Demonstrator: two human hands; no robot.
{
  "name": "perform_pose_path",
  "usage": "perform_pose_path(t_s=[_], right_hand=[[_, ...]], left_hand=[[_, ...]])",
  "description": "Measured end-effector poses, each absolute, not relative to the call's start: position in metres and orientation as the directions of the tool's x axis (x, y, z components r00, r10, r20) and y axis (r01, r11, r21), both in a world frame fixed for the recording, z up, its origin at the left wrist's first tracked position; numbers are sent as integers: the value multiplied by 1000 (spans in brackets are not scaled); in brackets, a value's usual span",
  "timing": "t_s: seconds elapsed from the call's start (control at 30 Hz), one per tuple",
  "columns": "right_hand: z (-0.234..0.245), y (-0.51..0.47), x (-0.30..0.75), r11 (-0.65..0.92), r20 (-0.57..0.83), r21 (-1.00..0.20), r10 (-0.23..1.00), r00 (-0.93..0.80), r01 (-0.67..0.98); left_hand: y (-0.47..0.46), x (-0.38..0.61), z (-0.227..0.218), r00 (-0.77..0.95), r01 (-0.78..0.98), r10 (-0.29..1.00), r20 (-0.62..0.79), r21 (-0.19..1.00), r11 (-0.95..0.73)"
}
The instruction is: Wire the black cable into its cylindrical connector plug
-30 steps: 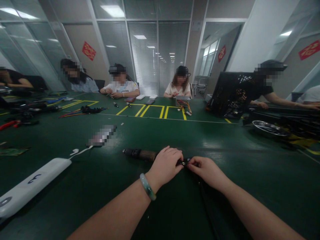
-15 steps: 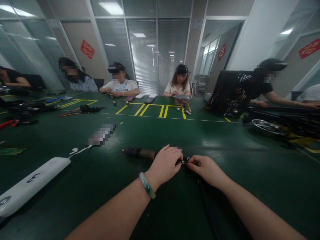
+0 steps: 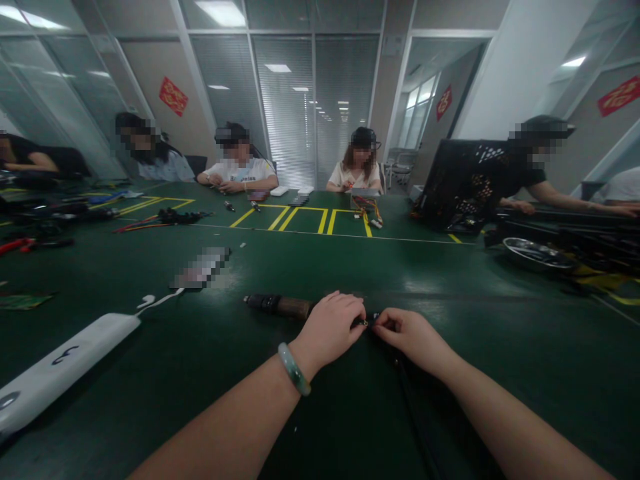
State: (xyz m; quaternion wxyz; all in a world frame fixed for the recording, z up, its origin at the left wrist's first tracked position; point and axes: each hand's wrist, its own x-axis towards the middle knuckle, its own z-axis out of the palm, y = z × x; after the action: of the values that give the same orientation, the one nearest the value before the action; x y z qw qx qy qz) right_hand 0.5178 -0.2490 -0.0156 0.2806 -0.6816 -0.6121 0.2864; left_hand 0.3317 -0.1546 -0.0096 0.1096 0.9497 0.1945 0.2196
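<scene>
My left hand [image 3: 333, 331], with a pale green bangle [image 3: 293, 369] on its wrist, and my right hand [image 3: 407, 335] meet at the middle of the green table mat [image 3: 520, 347]. Their fingertips pinch a small black connector [image 3: 369, 321] with a tiny metal part showing. A black cable [image 3: 413, 407] runs from near it toward me. Behind my left hand lies a dark cylindrical tool with a brown grip [image 3: 277, 306]; its near end is hidden under that hand.
A white power strip [image 3: 65, 360] with a white cord lies to my left, beside a pixelated phone [image 3: 203, 267]. Across the table, several co-workers [image 3: 240, 163] sit among wires and tools. A black mesh case [image 3: 465, 183] and metal dish [image 3: 537, 253] stand right.
The whole scene sits slightly higher in view as my head tilts. My hands have drawn a little closer around the connector, and my right fingers have shifted slightly on it.
</scene>
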Motion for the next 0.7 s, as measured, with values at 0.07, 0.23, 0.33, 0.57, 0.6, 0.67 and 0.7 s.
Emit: perform_pose_path(t_s=[0.07, 0.23, 0.33, 0.57, 0.6, 0.67, 0.7], right_hand=[[-16, -249, 518, -99, -49, -729, 994, 93, 677], [-18, -248, 518, -86, -35, -725, 995, 88, 684], [-18, -248, 518, -77, -22, -723, 996, 89, 687], [-15, -248, 516, -78, -27, -734, 996, 86, 675], [-15, -248, 516, -76, -22, -734, 996, 87, 675], [-14, -248, 516, -73, -20, -734, 996, 87, 676], [-14, -248, 516, -74, -23, -733, 996, 85, 676]], left_hand=[[-155, 332, -9, 831, 326, 420, 365, 294, -899], [-155, 331, -7, 849, 297, 389, 357, 286, -911], [-154, 331, -8, 855, 295, 380, 353, 270, -916], [-155, 332, -8, 852, 319, 401, 337, 274, -907], [-155, 332, -7, 852, 316, 399, 339, 275, -908], [-155, 332, -8, 851, 313, 398, 343, 277, -908], [-155, 332, -8, 849, 315, 401, 346, 278, -907]])
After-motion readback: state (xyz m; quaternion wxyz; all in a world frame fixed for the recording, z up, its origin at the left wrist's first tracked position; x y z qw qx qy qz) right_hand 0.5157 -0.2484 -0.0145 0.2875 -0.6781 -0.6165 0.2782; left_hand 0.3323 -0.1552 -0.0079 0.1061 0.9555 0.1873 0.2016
